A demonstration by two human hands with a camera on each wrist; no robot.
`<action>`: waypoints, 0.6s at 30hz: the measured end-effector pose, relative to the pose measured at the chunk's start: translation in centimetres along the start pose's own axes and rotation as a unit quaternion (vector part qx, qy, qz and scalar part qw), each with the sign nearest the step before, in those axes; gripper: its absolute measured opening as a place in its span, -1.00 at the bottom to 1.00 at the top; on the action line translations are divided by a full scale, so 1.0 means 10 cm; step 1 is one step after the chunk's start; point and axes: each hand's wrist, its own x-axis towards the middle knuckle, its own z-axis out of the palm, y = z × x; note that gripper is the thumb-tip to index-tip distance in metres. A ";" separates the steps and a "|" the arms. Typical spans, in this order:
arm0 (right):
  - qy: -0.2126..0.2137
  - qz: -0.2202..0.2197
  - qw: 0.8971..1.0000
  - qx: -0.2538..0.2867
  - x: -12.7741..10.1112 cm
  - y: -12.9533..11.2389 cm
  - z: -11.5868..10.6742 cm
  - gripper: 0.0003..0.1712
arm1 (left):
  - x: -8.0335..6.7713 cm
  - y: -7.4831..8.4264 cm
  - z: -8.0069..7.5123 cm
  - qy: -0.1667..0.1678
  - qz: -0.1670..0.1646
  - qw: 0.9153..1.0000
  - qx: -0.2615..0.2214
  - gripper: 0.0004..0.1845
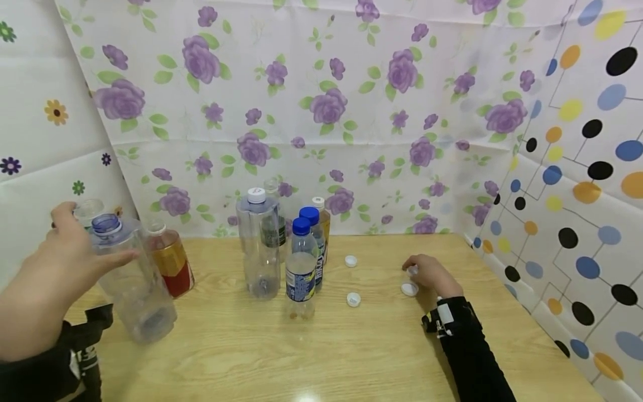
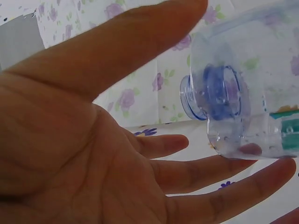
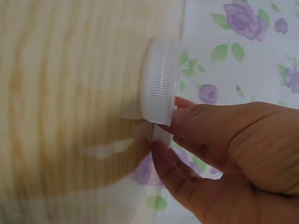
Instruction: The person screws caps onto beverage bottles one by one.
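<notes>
My left hand (image 1: 82, 245) reaches to a clear uncapped bottle (image 1: 133, 285) with a blue neck ring at the table's left. In the left wrist view its fingers (image 2: 224, 168) are straight and spread. The fingertips touch the bottle (image 2: 243, 93) below its shoulder and the thumb lies above it. My right hand (image 1: 418, 269) rests on the wooden table (image 1: 351, 346) at the right. In the right wrist view, my right hand (image 3: 166, 135) pinches a white ribbed cap (image 3: 161, 81) between thumb and fingertips at the table surface.
A red-and-gold bottle (image 1: 172, 262) stands behind the clear one. In mid-table stand a tall clear white-capped bottle (image 1: 258, 245), two blue-capped bottles (image 1: 301, 268) and more behind. Loose white caps (image 1: 354, 300) lie near my right hand. Patterned cloth walls close the back and right.
</notes>
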 end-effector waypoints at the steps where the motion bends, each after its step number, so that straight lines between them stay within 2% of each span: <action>1: 0.006 -0.001 1.000 0.006 0.00 0.00 0.00 -0.69 | 0.02 0.00 0.00 -0.006 0.000 1.000 0.000 0.30; 4: 0.023 -0.007 0.999 0.027 -0.01 -0.01 0.02 -0.70 | 0.05 0.01 0.01 -0.012 0.009 1.000 0.001 0.31; 10: 0.054 -0.013 0.997 0.044 0.00 -0.01 0.05 -0.67 | 0.05 -0.02 0.04 0.020 0.038 0.999 0.013 0.22; 13: 0.069 -0.019 0.997 0.039 0.01 -0.02 0.05 -0.65 | 0.05 -0.02 0.04 0.025 0.048 0.998 0.012 0.19; 18: 0.075 -0.026 0.997 0.025 0.02 -0.03 0.05 -0.64 | 0.03 0.03 0.03 0.013 0.042 0.999 0.011 0.25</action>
